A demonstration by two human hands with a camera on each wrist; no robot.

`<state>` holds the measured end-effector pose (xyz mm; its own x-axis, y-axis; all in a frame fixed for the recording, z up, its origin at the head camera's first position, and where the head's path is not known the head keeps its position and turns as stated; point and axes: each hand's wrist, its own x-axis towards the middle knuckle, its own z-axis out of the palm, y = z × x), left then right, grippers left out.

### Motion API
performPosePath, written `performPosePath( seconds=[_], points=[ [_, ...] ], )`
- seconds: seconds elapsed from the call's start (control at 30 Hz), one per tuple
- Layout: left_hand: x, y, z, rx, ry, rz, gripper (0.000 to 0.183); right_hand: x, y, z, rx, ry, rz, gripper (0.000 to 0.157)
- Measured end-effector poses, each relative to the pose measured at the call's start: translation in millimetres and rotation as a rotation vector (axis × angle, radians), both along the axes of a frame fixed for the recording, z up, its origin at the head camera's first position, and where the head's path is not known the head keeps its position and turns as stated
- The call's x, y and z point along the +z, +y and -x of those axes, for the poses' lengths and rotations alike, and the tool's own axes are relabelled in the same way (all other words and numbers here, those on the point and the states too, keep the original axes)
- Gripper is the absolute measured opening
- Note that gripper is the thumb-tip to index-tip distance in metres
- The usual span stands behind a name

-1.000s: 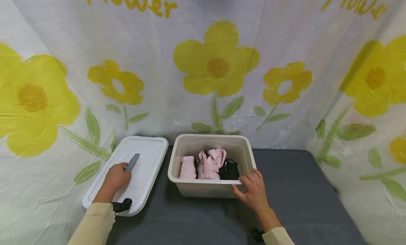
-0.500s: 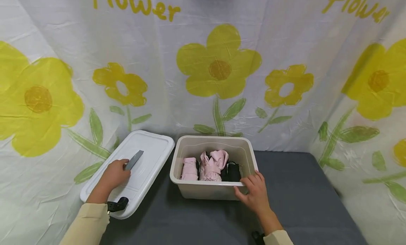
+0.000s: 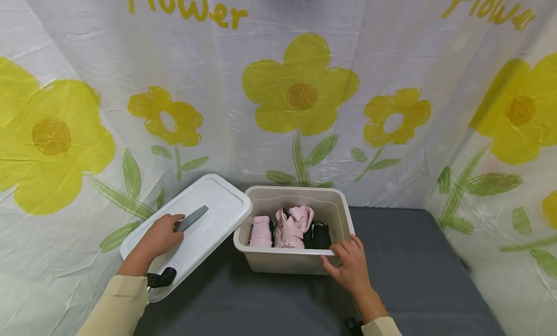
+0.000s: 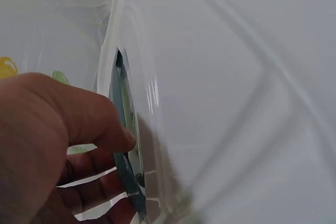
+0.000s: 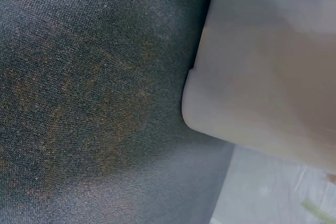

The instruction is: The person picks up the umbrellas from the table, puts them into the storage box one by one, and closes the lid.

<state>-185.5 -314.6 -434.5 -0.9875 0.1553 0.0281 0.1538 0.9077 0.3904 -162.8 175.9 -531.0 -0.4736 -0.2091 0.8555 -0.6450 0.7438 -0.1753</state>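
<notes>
My left hand (image 3: 161,237) grips the grey handle (image 3: 192,219) on top of a white lid (image 3: 217,200); in the left wrist view the thumb and fingers curl round that handle (image 4: 122,114). The lid is tilted, and its right corner overlaps the left rim of a beige storage box (image 3: 287,261). With thumb in front and fingers over the rim, my right hand (image 3: 350,266) holds the box's front right corner. Inside the box stand a pink rolled bundle (image 3: 260,232), a pink gathered fabric bundle (image 3: 292,227) and a black item (image 3: 321,235). The right wrist view shows the box's side (image 5: 262,77), no hand.
A dark grey cloth-covered table (image 3: 404,268) lies under the box. White curtains (image 3: 222,84) with painted yellow flowers hang behind and on both sides, close to the box's back and the lid.
My left hand has lifted and tilted the lid and moved it right, toward the box. The right hand stays on the box's rim. The head view has shifted slightly.
</notes>
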Motion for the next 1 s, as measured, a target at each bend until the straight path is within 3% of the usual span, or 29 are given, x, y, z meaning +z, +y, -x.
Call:
performPosePath(
  seconds=[1.0],
  points=[
    [13.8, 30.3, 25.9, -0.257, 0.05, 0.185, 0.041, 0.4, -0.9, -0.6, -0.003, 0.012, 0.011, 0.046]
  ],
)
